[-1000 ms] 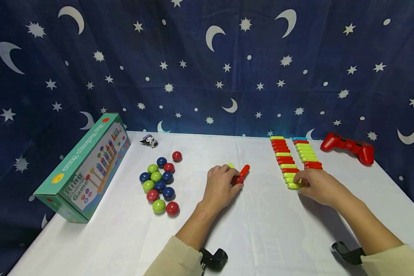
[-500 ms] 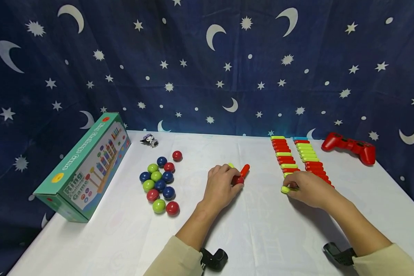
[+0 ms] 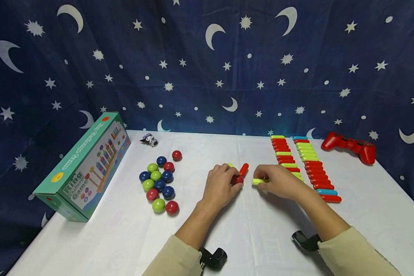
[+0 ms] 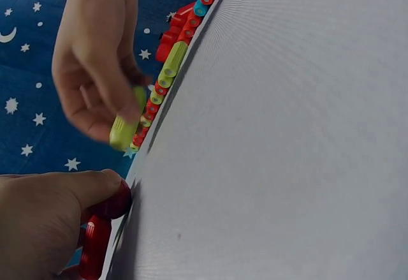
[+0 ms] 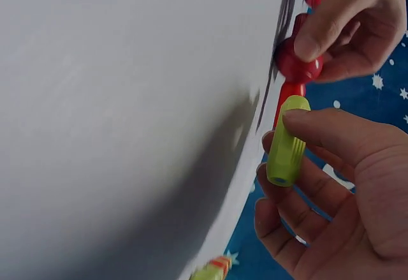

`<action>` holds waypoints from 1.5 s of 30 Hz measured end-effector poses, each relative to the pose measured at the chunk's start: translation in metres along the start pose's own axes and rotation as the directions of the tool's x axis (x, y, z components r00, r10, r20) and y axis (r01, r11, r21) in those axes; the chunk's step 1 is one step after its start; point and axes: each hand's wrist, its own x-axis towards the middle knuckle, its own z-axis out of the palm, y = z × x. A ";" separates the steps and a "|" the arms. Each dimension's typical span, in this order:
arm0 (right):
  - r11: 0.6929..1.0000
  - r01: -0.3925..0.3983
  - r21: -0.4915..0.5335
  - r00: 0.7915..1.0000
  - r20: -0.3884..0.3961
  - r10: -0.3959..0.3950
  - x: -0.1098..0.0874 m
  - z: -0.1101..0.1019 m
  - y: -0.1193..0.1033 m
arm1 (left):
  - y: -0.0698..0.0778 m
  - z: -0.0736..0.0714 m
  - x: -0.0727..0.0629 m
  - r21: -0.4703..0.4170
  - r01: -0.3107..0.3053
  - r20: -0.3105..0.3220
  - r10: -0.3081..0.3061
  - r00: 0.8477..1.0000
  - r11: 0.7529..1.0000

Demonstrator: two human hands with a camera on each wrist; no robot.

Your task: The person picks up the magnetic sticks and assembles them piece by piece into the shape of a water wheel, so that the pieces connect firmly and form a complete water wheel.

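Pinching shiny red ball [image 3: 239, 180] w/ L hand [image 3: 221, 185], next to slim red plastic rod [image 3: 243, 169] on white tabletop [image 3: 258, 237], & gripping ridged lime-green plastic rod [image 3: 258, 181] betw. thumb & fingers of R hand [image 3: 280, 181], just right of ball.

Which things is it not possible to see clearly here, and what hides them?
Head view: most of the lime piece, behind the left hand.
Head view: near end of the left stick row, behind the right hand.
Left wrist view: part of the red ball, covered by the left hand.
Right wrist view: sticks at the bottom, blurred and cut off by the edge.
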 end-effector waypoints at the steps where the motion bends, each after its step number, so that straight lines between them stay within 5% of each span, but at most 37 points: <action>1: 1.000 0.013 0.004 1.000 -0.005 -0.013 0.003 0.002 -0.002 | 0.000 0.000 0.000 0.000 -0.001 -0.002 0.001 1.000 1.000; 9: 0.999 0.033 0.038 0.999 -0.029 -0.032 0.017 0.011 -0.009 | -0.001 0.003 0.000 0.012 -0.011 -0.018 0.011 1.000 1.000; 17: 0.998 -0.007 -0.058 0.995 -0.098 0.001 0.024 0.015 -0.005 | 0.000 0.003 -0.001 0.065 -0.023 -0.029 0.025 0.999 0.998; 23: 0.997 -0.045 -0.056 0.986 -0.161 0.035 0.025 0.018 -0.007 | 0.000 0.001 0.001 -0.075 -0.030 -0.056 0.026 0.998 0.997; 29: 0.997 -0.075 -0.018 0.982 -0.177 0.071 0.018 0.015 -0.008 | 0.000 -0.001 0.004 -0.214 0.006 0.014 -0.003 1.000 0.977; 39: 0.998 -0.065 0.013 0.986 -0.154 0.066 -0.014 -0.010 0.016 | 0.004 -0.002 0.005 -0.132 0.006 0.046 0.000 0.999 0.991; 45: 0.983 -0.178 -0.039 0.978 -0.119 0.172 -0.032 -0.031 0.040 | 0.007 -0.001 0.004 -0.143 0.027 0.037 -0.021 0.999 0.989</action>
